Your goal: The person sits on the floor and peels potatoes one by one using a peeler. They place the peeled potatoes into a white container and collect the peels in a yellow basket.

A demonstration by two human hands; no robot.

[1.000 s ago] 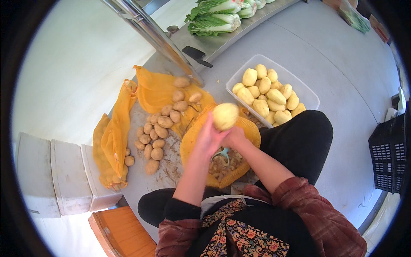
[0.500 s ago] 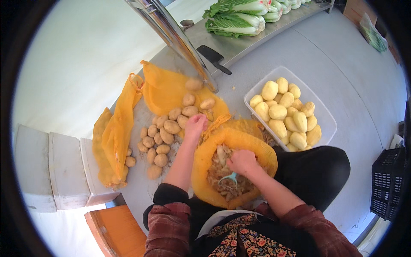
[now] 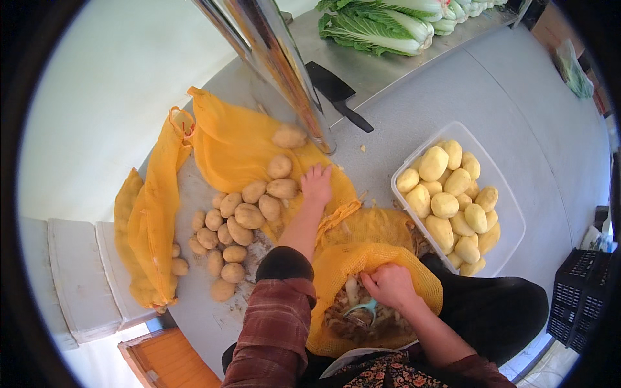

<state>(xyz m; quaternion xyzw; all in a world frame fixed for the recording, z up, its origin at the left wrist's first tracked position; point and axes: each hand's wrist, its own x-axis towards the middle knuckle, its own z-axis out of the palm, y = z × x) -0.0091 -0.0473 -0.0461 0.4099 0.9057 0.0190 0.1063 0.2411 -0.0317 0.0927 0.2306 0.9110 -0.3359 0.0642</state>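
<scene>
In the head view, the left hand (image 3: 316, 185), fingers loosely spread, is over a yellow mesh sheet (image 3: 226, 139), just right of the unpeeled potatoes (image 3: 248, 216). The right hand (image 3: 392, 285) is curled above peelings (image 3: 349, 331) in the near bag (image 3: 325, 278), grip hidden, beside a peeler (image 3: 371, 306). Peeled potatoes (image 3: 444, 205) lie in a clear box (image 3: 511, 236), right.

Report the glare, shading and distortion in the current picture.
Head view: bright streaks of glare run down the metal pole; head view: the inside of the orange mesh bag is darker than the peeled potatoes, which look evenly lit; head view: the fisheye bends the edges of the pale boxes, and its black rim hides the corners.
</scene>
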